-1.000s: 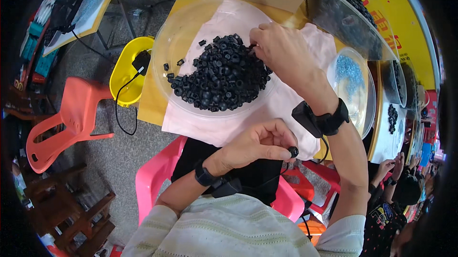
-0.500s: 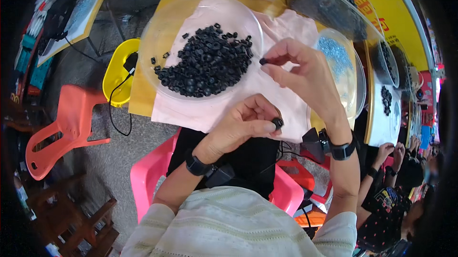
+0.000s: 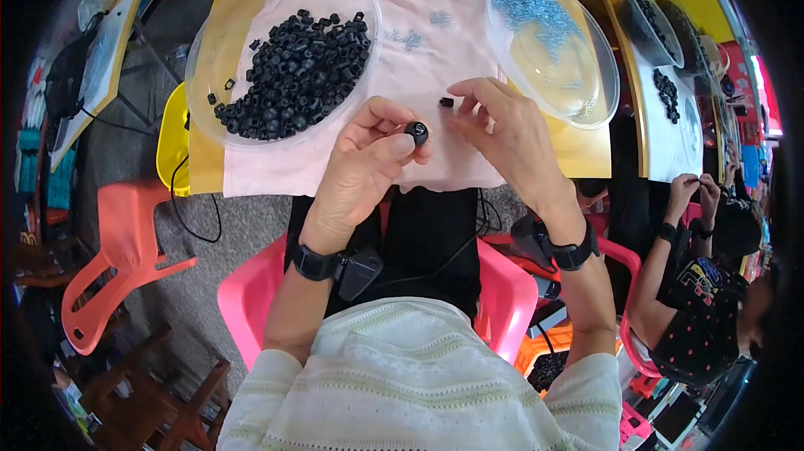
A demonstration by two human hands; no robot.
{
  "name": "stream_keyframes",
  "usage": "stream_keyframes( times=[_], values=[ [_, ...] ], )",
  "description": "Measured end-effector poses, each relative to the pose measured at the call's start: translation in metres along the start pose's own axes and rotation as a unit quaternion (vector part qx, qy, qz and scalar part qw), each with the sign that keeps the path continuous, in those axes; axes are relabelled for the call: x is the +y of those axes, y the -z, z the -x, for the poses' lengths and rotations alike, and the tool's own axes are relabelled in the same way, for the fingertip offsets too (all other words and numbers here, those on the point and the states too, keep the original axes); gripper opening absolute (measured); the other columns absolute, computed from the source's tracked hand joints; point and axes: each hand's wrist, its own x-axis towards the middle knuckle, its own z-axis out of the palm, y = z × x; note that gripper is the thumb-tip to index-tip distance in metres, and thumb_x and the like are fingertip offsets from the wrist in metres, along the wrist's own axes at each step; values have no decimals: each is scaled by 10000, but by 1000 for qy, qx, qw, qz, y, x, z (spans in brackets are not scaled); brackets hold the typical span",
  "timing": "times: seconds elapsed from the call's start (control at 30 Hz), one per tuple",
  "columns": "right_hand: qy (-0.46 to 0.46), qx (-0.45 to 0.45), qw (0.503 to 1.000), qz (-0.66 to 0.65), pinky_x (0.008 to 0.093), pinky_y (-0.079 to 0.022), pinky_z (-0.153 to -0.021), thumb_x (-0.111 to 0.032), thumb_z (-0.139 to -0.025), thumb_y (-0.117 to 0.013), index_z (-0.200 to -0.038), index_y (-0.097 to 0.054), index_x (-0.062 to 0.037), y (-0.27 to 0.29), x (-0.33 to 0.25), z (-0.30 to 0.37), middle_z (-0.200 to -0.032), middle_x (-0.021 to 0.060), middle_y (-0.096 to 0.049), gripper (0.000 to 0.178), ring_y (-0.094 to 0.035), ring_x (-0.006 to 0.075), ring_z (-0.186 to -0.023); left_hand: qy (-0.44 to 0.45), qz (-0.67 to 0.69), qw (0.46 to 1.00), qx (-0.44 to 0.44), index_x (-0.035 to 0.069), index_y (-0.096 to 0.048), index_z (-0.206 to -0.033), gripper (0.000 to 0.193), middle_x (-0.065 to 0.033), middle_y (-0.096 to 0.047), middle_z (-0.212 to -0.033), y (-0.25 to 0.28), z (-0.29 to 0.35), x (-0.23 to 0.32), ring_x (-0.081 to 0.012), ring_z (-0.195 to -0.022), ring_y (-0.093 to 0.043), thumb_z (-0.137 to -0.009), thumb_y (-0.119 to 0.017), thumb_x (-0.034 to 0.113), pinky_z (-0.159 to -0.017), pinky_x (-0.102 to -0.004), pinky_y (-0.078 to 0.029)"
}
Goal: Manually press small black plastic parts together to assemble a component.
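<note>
My left hand [image 3: 368, 149] is closed, pinching a round black piece [image 3: 416, 133] with a pale mark on its face between thumb and fingers. To its right, my right hand [image 3: 511, 128] holds a small black cylindrical piece [image 3: 447, 103] at the tips of its thumb and forefinger, just above the pink cloth [image 3: 427, 57]. Left of both hands, a wide clear round tub [image 3: 197, 82] holds a heap of small black pieces [image 3: 293, 74], some ring-shaped or cylindrical. Beyond my right hand stands a clear round container [image 3: 578, 103] with tiny blue bits [image 3: 540, 15] in it.
Blue bits [image 3: 406, 38] lie scattered on the cloth. At right, another person's hands [image 3: 695, 191] work by a white table with black pieces [image 3: 667, 95] and a tub [image 3: 653, 28]. A yellow bin [image 3: 173, 145] and an orange chair [image 3: 126, 242] stand left.
My left hand has risen with the round black piece, now turned to show its marked face. My right hand has come nearer to it with its small piece. The view has shifted too.
</note>
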Motion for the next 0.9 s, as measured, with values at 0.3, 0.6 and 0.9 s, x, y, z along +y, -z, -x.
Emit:
stream_keyframes(
  times=[0.3, 0.6, 0.9],
  values=[
    [24, 58, 997, -49, 360, -513, -661, -70, -833, -663, -984, -625, -17, -18, 13, -3, -864, 135, -639, 165, -659, 282, -749, -2, -26, 1000, 16, 17, -573, -1102, 244, -96, -656, -1015, 2, -2, 0, -184, -896, -655, -873, -656, 28, -862, -319, -517],
    [-75, 18, 930, -360, 234, -524, -667, -36, -900, -641, -1053, -648, 6, 13, -22, 10, -904, 47, -668, 159, -609, 90, -768, -7, -34, 998, 49, 9, -584, -1115, 229, -98, -661, -1014, -20, -4, -2, -183, -923, -654, -894, -637, 33, -879, -324, -512],
    [-55, 23, 904, -423, 205, -501, -686, -22, -911, -631, -1068, -645, 15, 24, -37, 21, -951, 33, -658, 162, -591, 68, -762, -34, -92, 994, 50, -8, -581, -1138, 267, -113, -664, -1016, -41, 5, -2, -192, -937, -665, -887, -663, 29, -878, -312, -521]
  ],
)
